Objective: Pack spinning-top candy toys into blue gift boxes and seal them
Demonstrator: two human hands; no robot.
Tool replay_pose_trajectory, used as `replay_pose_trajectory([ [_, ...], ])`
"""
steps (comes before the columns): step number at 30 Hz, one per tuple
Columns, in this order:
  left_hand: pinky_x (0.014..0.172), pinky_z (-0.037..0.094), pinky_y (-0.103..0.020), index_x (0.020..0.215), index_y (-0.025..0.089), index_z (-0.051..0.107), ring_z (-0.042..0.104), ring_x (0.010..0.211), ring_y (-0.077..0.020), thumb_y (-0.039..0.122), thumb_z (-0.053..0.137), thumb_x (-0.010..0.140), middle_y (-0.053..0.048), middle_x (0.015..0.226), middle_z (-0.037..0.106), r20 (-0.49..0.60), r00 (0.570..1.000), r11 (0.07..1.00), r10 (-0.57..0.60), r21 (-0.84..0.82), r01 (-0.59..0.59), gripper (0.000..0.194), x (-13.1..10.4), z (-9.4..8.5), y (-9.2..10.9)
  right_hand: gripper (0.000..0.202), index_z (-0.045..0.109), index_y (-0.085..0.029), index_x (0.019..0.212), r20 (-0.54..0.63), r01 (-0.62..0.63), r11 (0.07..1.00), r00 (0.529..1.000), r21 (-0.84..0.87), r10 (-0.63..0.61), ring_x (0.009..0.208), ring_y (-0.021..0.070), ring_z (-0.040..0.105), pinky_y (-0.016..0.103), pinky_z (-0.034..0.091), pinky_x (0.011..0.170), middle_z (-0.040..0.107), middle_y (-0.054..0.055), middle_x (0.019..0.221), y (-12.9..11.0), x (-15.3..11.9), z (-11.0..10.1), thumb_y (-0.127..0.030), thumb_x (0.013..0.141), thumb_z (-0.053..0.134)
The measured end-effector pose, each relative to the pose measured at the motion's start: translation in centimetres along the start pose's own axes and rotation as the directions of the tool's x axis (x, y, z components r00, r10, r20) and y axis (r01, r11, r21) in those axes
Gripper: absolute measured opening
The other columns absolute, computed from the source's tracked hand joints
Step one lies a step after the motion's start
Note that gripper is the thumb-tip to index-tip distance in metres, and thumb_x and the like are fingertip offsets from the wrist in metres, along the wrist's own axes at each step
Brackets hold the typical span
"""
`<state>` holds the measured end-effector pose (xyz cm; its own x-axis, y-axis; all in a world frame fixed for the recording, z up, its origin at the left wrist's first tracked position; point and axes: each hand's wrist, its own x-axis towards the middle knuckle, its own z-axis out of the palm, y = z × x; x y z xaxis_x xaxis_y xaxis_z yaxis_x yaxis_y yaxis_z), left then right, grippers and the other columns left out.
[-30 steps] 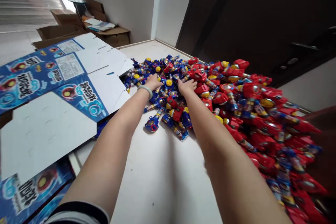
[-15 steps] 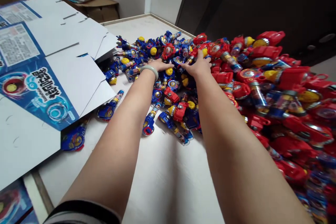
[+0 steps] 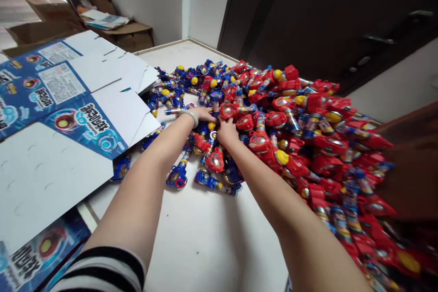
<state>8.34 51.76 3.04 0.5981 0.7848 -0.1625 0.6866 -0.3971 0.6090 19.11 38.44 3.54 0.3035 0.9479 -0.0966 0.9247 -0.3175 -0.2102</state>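
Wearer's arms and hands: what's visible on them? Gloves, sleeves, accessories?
No gloves on the bare left hand or bare right hand. Left wrist: smooth, pale green, rounded bangle. Left arm: black-and-white striped fabric sleeve. Right wrist: nothing worn; right sleeve not visible. No cables.

From over here the toys point(image 3: 262, 142) look like super shiny plastic, the flat cartons point(image 3: 61, 169) smooth printed card, the boxes point(image 3: 133, 40) plain matt cardboard, plus a polished bangle point(image 3: 195, 119), cloth sleeve point(image 3: 106, 270) and kinda glossy metal door handle point(image 3: 378, 40).
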Motion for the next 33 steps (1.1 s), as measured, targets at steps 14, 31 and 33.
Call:
replay_pose_trajectory([
  [14, 0.115, 0.035, -0.046, 0.123, 0.024, 0.069, 0.051, 0.130, -0.0337, 0.060, 0.067, 0.080, -0.012, 0.133, 0.058, -0.002, 0.994, 0.978, 0.109, 0.180, -0.106, 0.056, -16.7, 3.4, -0.5, 0.017, 0.070, -0.019, 0.100, -0.077, 0.191, 0.933, 0.981, 0.305, -0.176, 0.109, 0.0255, 0.066, 0.041, 0.052, 0.097, 0.060, 0.010, 0.134, 1.4, -13.8, 1.3, -0.015, 0.085, 0.063],
  [31, 0.114, 0.041, -0.040, 0.120, 0.011, 0.064, 0.054, 0.129, -0.0257, -0.001, 0.049, 0.067, -0.013, 0.132, 0.061, -0.069, 0.882, 0.884, 0.466, 0.079, -0.461, 0.057, -26.9, 5.5, 1.3, 0.039, 0.073, -0.017, 0.112, 0.011, 0.260, 0.939, 0.963, 0.226, -0.269, 0.108, 0.0226, 0.067, 0.032, 0.052, 0.097, 0.070, 0.011, 0.120, 5.3, -25.8, -1.3, -0.003, 0.079, 0.058],
  [33, 0.121, 0.032, -0.047, 0.134, 0.012, 0.056, 0.040, 0.143, -0.0292, -0.001, 0.049, 0.068, -0.015, 0.146, 0.052, 0.009, 0.891, 0.878, 0.454, 0.169, -0.449, 0.068, -28.1, 5.5, 1.3, 0.038, 0.072, -0.018, 0.114, 0.049, 0.286, 0.937, 0.952, 0.203, -0.301, 0.109, 0.0242, 0.067, 0.033, 0.052, 0.096, 0.071, 0.011, 0.120, 5.7, -26.9, -1.6, -0.005, 0.081, 0.059],
])
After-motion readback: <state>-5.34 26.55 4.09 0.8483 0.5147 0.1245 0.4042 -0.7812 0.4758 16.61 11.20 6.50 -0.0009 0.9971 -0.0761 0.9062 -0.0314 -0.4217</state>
